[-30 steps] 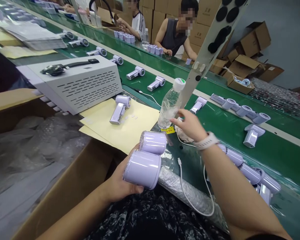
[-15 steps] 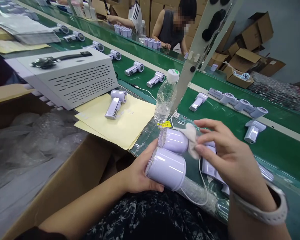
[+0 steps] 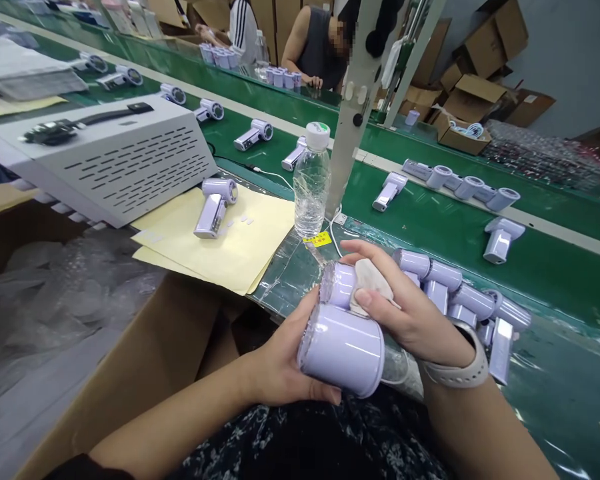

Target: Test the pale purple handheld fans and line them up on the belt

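Two glossy lilac cylindrical housings, a nearer one (image 3: 345, 347) and a farther one (image 3: 337, 285), lie side by side in my left hand (image 3: 285, 360). Its thumb runs under the nearer housing and its fingers are mostly hidden behind them. My right hand (image 3: 400, 300) grips a white cloth (image 3: 373, 285) and presses it on the right end of the farther housing. To the right of that hand, several lilac handheld fans (image 3: 473, 303) lie in a row. Another fan (image 3: 215, 207) rests on yellow paper (image 3: 260, 250) at the left.
A clear plastic bottle (image 3: 312, 183) stands just beyond my hands, beside a metal post (image 3: 347, 140). A grey vented metal box (image 3: 135, 163) is at the left. Fans lie along the green conveyor (image 3: 430, 233). Across it, a person (image 3: 310, 47) works. An open carton (image 3: 180, 327) holds plastic bags.
My right hand has moved left and closed in, so the cloth now presses on the farther housing. The view has shifted, showing more of the row of fans at right.
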`<state>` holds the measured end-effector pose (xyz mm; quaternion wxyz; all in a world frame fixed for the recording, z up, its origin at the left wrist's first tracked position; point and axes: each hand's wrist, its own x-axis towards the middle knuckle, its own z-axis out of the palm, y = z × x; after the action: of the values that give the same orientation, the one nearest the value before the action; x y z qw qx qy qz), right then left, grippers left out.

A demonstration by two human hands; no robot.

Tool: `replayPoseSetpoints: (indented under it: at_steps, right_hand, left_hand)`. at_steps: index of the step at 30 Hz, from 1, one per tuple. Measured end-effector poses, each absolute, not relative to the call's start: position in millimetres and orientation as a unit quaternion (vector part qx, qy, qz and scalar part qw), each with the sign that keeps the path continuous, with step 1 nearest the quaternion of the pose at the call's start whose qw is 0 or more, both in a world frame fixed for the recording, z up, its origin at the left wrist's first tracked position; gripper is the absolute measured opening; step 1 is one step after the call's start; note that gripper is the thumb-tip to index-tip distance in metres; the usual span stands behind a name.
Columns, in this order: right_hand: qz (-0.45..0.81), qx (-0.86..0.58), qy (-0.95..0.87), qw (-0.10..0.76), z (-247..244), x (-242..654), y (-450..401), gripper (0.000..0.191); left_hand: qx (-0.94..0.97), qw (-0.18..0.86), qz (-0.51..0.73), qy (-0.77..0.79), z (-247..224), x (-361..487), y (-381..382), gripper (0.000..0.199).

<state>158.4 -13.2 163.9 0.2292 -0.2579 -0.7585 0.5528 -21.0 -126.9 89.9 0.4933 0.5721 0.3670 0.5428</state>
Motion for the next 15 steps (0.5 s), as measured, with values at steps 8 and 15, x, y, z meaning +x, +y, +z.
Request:
replayPoseSetpoints:
  at_steps: [8, 15]
  right_hand:
    - [0.558, -0.327, -0.719, 0.255, 157, 146, -24, 0.048]
    - [0.674, -0.265, -0.656, 0.212, 151, 162, -8, 0.058]
  left_hand:
    - [0.56, 0.478, 0.546, 0.398, 89, -21, -128, 0.12]
    - [0.514, 0.548, 0.549, 0.366, 89, -32, -130, 0.073]
